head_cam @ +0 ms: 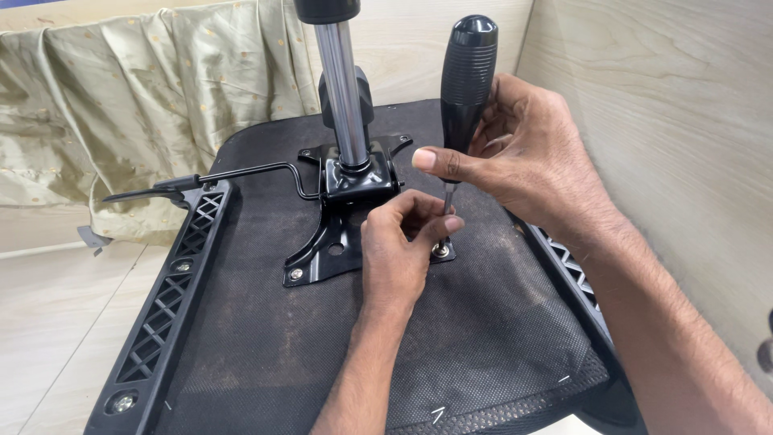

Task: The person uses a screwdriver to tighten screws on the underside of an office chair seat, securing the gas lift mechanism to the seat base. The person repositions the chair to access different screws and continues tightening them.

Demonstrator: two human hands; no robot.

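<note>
I am driving a screw (440,250) at the corner of the black metal bracket (338,234) that sits on the underside of an upturned chair seat (306,338). My right hand (515,153) is wrapped shut around the lower part of the black ribbed handle of the screwdriver (465,80), thumb pressing across the front, and I am keeping the tool standing nearly upright. My left hand (398,250) is pinching its fingertips closed around the thin shaft just above the tip, steadying it over the screw head; the tip itself is hidden behind my fingers, so I cannot tell how well it is seated. The screw is lying right at the bracket's near right corner, touching the plate. Another screw (296,275) is showing at the near left corner. The chrome column (342,89) is rising from the middle of the bracket, with a thin lever (241,172) running off to the left toward the plastic side rail (169,298).

I judge this to be the turning step on this one screw. The next move is calling for steady downward pressure, the shaft kept square to the plate, and my left fingers kept clear of the tip as it turns.
</note>
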